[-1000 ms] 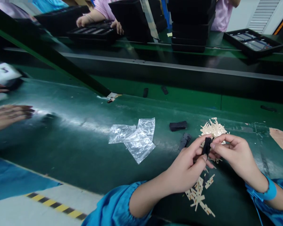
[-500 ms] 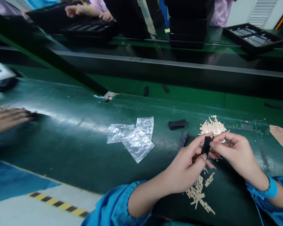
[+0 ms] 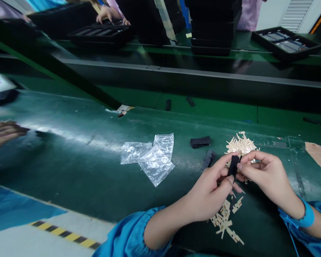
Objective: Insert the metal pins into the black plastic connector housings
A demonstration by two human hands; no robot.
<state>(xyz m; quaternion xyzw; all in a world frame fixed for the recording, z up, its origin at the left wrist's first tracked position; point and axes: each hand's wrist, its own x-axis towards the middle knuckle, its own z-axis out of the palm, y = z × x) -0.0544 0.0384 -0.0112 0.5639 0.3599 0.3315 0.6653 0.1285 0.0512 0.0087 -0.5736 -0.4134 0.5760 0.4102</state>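
A small black strip-shaped part [image 3: 233, 168] is pinched between the thumb and fingers of my left hand [image 3: 210, 191]. My right hand [image 3: 266, 175] meets it from the right, its thumb and forefinger pressed on the part's upper edge. Behind my fingers lies a heap of cream-coloured small pieces [image 3: 241, 143]. A looser scatter of such pieces [image 3: 224, 218] lies below my hands, nearer my body. Two stacks of black strips, one lying flat [image 3: 200, 142] and one slanted [image 3: 208, 159], rest just left of the heap.
Clear plastic bags [image 3: 156, 159] lie mid-table. Another person's hand [image 3: 5, 134] is at the left edge. A green bar [image 3: 56, 67] slants down to the table. Across the far rail are black trays [image 3: 286, 44] and a person's hands [image 3: 108, 14]. A brown scrap [image 3: 317, 155] lies at right.
My hands hold almost the same pose around the black part. At the left, the other person's hand has drawn back toward the edge. Across the rail, a person's hand has shifted right over a tray.
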